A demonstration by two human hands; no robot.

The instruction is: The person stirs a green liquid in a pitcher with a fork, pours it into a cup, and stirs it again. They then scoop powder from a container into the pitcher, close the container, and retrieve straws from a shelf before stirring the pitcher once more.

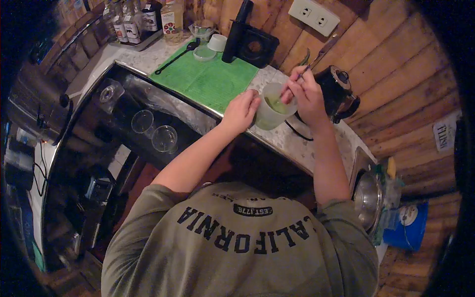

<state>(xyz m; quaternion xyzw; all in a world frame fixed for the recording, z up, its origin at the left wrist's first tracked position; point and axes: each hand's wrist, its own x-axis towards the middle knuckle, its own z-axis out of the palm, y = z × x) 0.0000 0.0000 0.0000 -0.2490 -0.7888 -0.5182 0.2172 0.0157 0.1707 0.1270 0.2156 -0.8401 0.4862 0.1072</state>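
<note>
A translucent plastic pitcher (270,118) with pale green contents stands at the counter's front edge. My left hand (241,111) is closed around its left side, probably at the handle, which the fingers hide. My right hand (308,94) is closed over the pitcher's opening. From between its fingers a long thin utensil (311,63) slants up toward the wall. Its lower end is hidden by the hand and pitcher, so its kind cannot be told.
A green mat (198,86) holds a black long-handled spoon (178,57), small containers and a black blender-like part (251,44). Bottles (129,24) stand behind at left. A black appliance base (337,91) sits right of my hand. Clear glasses (164,138) and a metal bowl (368,198) flank me.
</note>
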